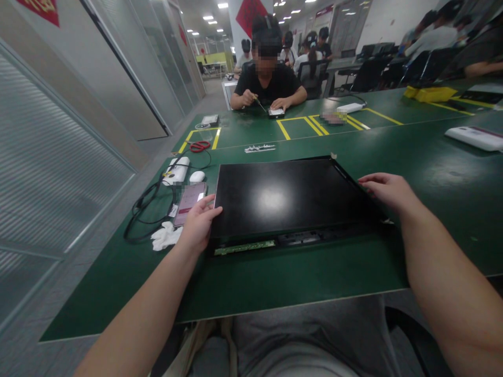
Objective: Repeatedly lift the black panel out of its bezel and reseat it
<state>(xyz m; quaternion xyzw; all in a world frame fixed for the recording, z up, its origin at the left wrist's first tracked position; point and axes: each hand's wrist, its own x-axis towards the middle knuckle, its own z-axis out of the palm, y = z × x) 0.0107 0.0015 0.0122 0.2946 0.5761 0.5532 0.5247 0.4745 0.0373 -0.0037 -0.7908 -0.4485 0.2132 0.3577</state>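
Observation:
A flat black display panel [271, 193] lies on the table in front of me, its glossy face up and reflecting a light. Around its right side and near edge shows a black frame [343, 170]; a narrow green circuit board [244, 247] lies along the near side. My left hand [199, 222] grips the panel's left edge, thumb on the face and fingers at the side. At the right edge, my right hand [387, 189] has thumb and fingers pinched on the rim of the frame; the fingertips are partly hidden.
To the left lie a phone [190, 203], a crumpled white glove [165, 236], a white mouse-like case [197, 177], black cable [137, 212] and red-handled scissors [199, 146]. Beyond the panel are white strips [259, 148]. A co-worker [269, 78] opposite holds a tool over a small device.

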